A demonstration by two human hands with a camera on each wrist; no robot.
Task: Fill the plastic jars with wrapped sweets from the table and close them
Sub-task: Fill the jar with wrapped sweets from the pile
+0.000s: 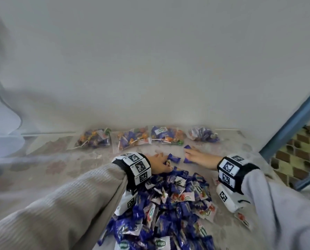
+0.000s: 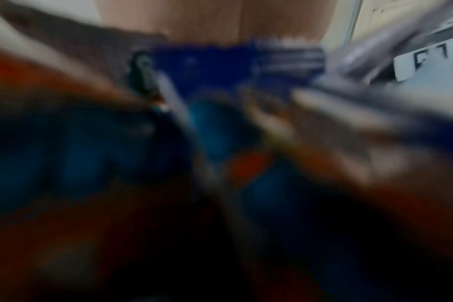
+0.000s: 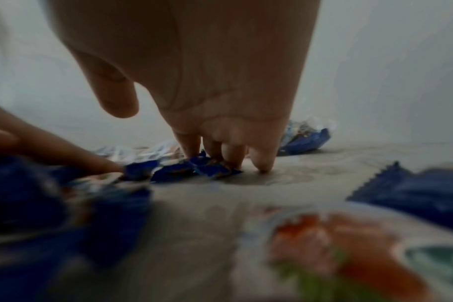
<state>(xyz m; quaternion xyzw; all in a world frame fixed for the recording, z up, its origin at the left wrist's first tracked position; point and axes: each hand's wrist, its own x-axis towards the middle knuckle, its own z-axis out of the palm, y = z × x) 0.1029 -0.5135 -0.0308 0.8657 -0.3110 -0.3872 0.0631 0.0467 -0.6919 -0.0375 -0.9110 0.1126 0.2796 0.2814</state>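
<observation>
The left wrist view is heavily blurred and dark toward the bottom. At the top the palm of the left hand fills the middle of the picture. Just below it lies a blue sweet wrapper with a pale zigzag edge along its top. Blurred fingers reach down across a mass of blue and red wrapped sweets. At the upper right a white tag with black marks shows. Whether the fingers hold anything cannot be told.
</observation>
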